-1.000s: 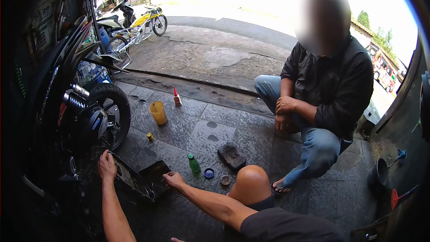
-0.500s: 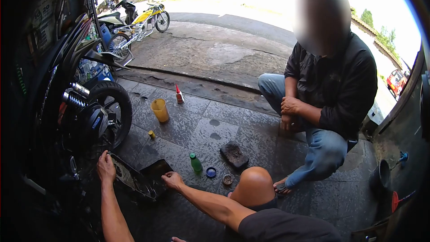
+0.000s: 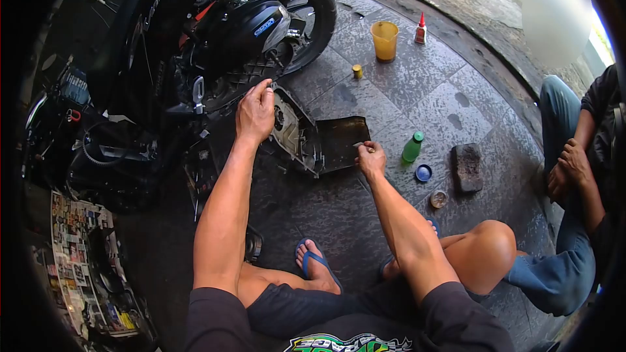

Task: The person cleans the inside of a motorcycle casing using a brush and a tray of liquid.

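A metal engine cover (image 3: 291,132) lies on the dark tiled floor beside the scooter, with several bolts along its near edge. Against its right side is a black tray-like piece (image 3: 341,138). My left hand (image 3: 255,114) is closed in a pinch at the cover's upper left; what its fingertips hold is hidden. My right hand (image 3: 370,158) has curled fingers at the tray's right edge, around something small that I cannot make out. To the right of this hand stand a green bottle (image 3: 412,148) and a blue lid (image 3: 424,173).
The scooter's rear wheel (image 3: 313,19) is at upper middle. Farther off stand a yellow measuring cup (image 3: 385,42), a red-capped bottle (image 3: 420,30) and a small yellow container (image 3: 357,71). A dark block (image 3: 467,167) and a round tin (image 3: 439,199) lie at right, near another person's clasped hands (image 3: 566,168).
My view has swung left and downward, bringing my lap and more of the scooter into sight. Both hands stay near the cover and the black tray-like piece.
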Available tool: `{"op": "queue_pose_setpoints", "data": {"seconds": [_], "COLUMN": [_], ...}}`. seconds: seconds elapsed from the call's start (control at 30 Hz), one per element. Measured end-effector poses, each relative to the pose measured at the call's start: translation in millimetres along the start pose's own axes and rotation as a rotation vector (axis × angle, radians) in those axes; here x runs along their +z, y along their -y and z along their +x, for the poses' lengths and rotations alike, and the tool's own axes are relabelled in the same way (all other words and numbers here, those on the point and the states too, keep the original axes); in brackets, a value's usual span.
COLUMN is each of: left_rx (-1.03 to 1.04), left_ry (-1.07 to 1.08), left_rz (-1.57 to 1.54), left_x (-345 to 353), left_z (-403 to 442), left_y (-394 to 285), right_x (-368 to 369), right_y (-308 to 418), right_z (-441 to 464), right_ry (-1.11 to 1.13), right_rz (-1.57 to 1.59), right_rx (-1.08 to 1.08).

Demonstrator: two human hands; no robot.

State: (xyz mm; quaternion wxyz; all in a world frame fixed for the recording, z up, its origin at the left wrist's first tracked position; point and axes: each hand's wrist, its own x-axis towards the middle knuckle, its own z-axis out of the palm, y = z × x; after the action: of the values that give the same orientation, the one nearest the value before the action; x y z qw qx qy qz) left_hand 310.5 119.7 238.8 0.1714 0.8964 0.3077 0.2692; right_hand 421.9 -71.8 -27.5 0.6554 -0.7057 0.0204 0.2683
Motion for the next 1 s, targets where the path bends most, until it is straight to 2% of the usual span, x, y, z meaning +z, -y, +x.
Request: {"op": "queue_pose_setpoints", "data": {"seconds": [0.07,0.1,0.23,0.3,0.4,0.43,0.5,0.57,0.63,0.73,0.83,0.9,1.0], "left_rx": [0.006,0.033,0.057,0.076,-0.071,-0.021,0.010,0.048,0.067,0.048,0.049,0.062,0.063], "left_ry": [0.006,-0.006,0.022,0.065,0.145,0.147,0.188,0.230,0.253,0.286,0.303,0.310,0.326], "left_rz": [-0.008,-0.007,0.002,0.016,-0.002,-0.062,-0.092,-0.123,-0.127,-0.192,-0.166,-0.156,-0.162], "left_x": [-1.1,-1.1,-0.2,-1.1,-4.9,-4.3,-5.5,-5.4,-7.6,-7.5,-8.8,-8.8,-9.7], "left_z": [-2.0,-2.2,2.9,8.3,18.0,20.8,32.4,37.3,41.5,41.2,40.9,42.1,43.2], "left_y": [-2.6,-2.8,2.5,7.4,9.7,12.0,26.2,27.1,29.6,28.0,28.2,29.0,29.5], "right_x": [2.2,8.4,11.1,19.6,41.6,50.2,50.1,65.9,78.5,96.9,108.6,107.8,102.9], "right_y": [1.2,-16.0,-5.6,-4.2,12.5,25.3,69.0,95.6,115.3,129.0,135.9,136.4,131.0], "right_z": [6.6,21.0,9.4,3.3,-2.6,-8.3,-37.4,-57.7,-80.0,-94.9,-101.2,-109.2,-117.0], "right_ry": [0.034,-0.010,0.106,0.025,-0.098,-0.099,0.094,0.210,0.367,0.484,0.417,0.452,0.727], "right_rz": [-0.073,-0.260,-0.703,-0.528,0.069,0.270,0.824,1.059,1.215,1.512,1.663,1.641,1.502], "right_rx": [0.013,-0.108,-0.064,-0.080,-0.028,-0.015,0.128,0.152,0.294,0.359,0.424,0.412,0.297]}}
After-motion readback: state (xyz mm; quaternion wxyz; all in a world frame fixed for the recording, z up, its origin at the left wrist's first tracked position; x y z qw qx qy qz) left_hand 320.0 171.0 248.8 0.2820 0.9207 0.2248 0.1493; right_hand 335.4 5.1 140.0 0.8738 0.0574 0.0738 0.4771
